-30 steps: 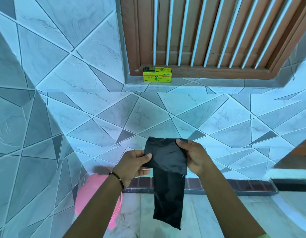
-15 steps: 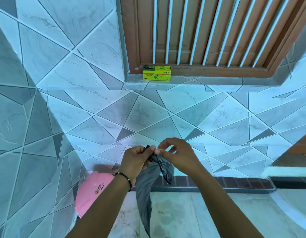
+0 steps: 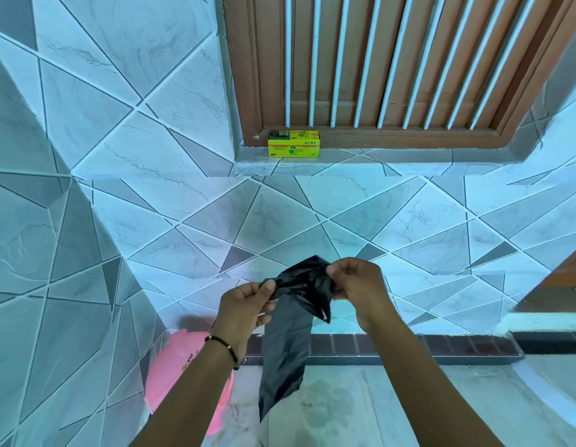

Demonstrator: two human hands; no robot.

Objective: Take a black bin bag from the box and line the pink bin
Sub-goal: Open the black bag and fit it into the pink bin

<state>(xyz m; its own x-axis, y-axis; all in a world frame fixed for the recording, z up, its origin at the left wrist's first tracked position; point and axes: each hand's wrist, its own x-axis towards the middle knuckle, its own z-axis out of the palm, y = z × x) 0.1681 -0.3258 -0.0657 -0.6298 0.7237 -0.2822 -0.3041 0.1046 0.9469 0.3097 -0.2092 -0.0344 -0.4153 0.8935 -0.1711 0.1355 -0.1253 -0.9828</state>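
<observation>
A black bin bag [image 3: 288,343] hangs in front of me, still folded narrow, its top edge bunched between both hands. My left hand [image 3: 244,309] pinches the bag's top left corner; my right hand [image 3: 357,288] pinches the crumpled top a little higher, to the right. The pink bin [image 3: 177,369] stands on the floor at the lower left, by the wall corner, partly hidden behind my left forearm. The yellow-green bag box [image 3: 293,143] sits on the window ledge above, apart from both hands.
A tiled wall [image 3: 215,227] rises right in front and juts out at the left. A brown window frame with white bars [image 3: 377,75] is above the ledge. Pale floor [image 3: 361,408] lies below, with a raised step at the right.
The bag was held flat and wide, then got bunched at its top. My hands came together on it and have now drawn slightly apart, the right one higher.
</observation>
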